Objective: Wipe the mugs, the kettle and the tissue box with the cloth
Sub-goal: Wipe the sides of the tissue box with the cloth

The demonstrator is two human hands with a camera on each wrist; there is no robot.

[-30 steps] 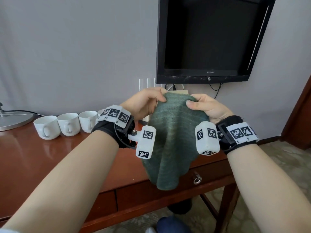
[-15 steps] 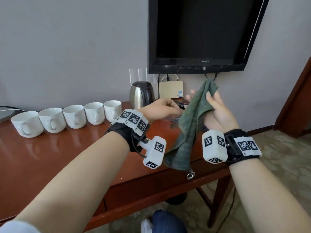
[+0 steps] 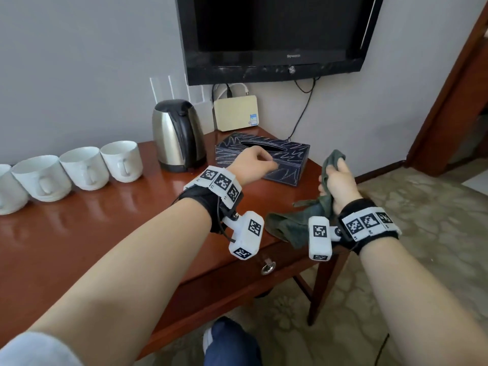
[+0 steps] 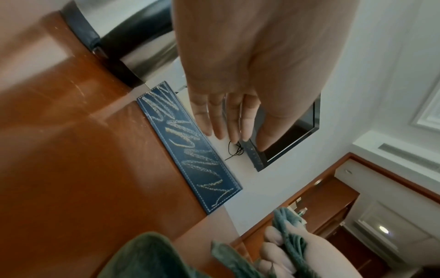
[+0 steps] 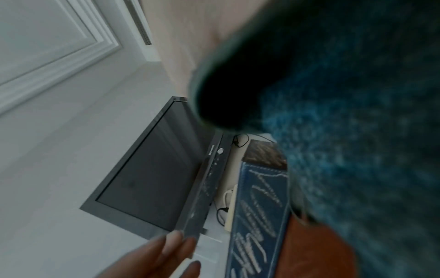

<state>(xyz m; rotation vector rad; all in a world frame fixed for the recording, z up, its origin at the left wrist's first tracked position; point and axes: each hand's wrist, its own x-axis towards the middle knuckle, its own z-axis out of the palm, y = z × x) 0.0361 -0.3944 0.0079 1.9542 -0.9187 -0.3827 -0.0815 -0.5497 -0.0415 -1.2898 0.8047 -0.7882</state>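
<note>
Right hand: my right hand [image 3: 336, 184] grips the green cloth [image 3: 295, 223], fingers curled round it; one end sticks up past the fingertips, the rest trails down to the surface [image 3: 105, 233] edge at about 5 o'clock of the tissue box.
Left hand: my left hand [image 3: 253, 165] hangs over the near edge of the tissue box [image 3: 287, 157], fingers [image 4: 221, 120] straight and close together, holding nothing; I cannot tell if it touches the box.
Tissue box: dark blue with pale scribble pattern, at the surface's far right corner.
Kettle: steel and black kettle [image 3: 177, 136], at 9 o'clock of the box, just beside it.
Mugs: white mugs [image 3: 79, 167] in a row, at 9 o'clock of the kettle.
Writing: I read "Skyworth" on the television [image 3: 277, 35] bezel; the small label on the cream box [image 3: 235, 112] is too small to read.
</note>
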